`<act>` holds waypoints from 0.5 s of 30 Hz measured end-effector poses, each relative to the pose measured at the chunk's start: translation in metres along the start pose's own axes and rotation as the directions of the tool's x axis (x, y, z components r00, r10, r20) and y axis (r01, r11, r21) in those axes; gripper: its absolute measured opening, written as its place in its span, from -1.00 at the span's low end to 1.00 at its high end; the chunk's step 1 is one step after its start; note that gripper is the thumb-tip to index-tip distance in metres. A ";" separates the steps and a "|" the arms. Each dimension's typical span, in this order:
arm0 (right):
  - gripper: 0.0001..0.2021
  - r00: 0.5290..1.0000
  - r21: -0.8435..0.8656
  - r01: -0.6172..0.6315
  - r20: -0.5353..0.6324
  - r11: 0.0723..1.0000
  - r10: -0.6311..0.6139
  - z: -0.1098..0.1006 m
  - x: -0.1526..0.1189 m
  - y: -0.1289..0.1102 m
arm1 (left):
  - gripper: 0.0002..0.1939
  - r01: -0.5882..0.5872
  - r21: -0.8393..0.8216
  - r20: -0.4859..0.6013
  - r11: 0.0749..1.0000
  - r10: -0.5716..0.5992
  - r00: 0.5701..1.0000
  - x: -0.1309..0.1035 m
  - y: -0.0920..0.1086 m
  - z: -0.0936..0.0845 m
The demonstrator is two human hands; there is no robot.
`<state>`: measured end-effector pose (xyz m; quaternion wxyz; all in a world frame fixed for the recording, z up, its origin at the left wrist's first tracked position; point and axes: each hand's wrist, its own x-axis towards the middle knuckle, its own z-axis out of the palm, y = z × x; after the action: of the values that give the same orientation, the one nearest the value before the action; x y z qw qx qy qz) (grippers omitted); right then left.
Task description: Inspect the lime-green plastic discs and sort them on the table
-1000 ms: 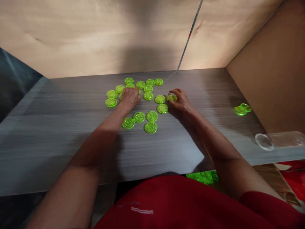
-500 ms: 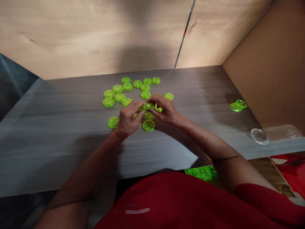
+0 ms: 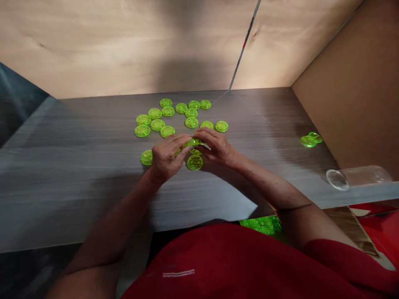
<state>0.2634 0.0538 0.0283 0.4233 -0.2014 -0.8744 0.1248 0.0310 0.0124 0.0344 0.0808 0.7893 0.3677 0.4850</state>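
Both hands drawn in from the spread, left hand (image 3: 165, 155) and right hand (image 3: 218, 147) pinching one green disc (image 3: 193, 142) between them

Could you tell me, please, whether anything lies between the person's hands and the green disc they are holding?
Nothing visible does: the left hand and right hand both pinch the translucent green plastic disc directly, above other discs on the grey wood-grain table.

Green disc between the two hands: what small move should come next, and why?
Probably press the hands together to seat the green disc. The left hand and right hand both pinch it at the fingertips just above the table, and it looks like two pieces brought face to face. A joined-looking pair already lies off to the right, suggesting that is where it goes afterwards.
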 end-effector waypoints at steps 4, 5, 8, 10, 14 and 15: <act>-0.88 0.998 -0.017 0.062 -0.009 0.998 -0.062 -0.001 -0.002 0.000 | -0.83 -0.091 0.029 -0.019 0.995 0.091 0.996 -0.001 0.000 -0.002; -0.88 0.998 -0.022 0.058 -0.012 0.998 -0.058 -0.001 -0.002 0.000 | -0.83 -0.099 0.028 -0.019 0.995 0.100 0.995 -0.001 0.000 -0.002; -0.87 0.998 -0.022 0.044 -0.051 0.999 -0.045 0.003 -0.003 0.000 | -0.81 -0.098 -0.002 -0.007 0.995 0.098 0.995 -0.001 0.000 -0.004; -0.85 0.995 -0.012 0.035 -0.090 0.999 -0.036 0.006 -0.003 0.001 | -0.80 -0.091 0.000 0.000 0.996 0.091 0.996 -0.002 -0.002 -0.004; -0.86 0.996 0.025 -0.013 -0.086 1.000 0.015 0.008 -0.002 0.005 | -0.78 -0.088 0.050 -0.012 0.995 0.089 0.996 -0.006 -0.011 -0.004; -0.86 0.997 0.041 -0.020 -0.078 0.999 0.023 0.008 -0.002 0.006 | -0.78 -0.089 0.055 -0.009 0.994 0.090 0.996 -0.006 -0.012 -0.004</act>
<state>0.2598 0.0574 0.0195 0.4598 -0.2072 -0.8523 0.1388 0.0199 0.0160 0.0261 0.0354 0.8042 0.3455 0.4823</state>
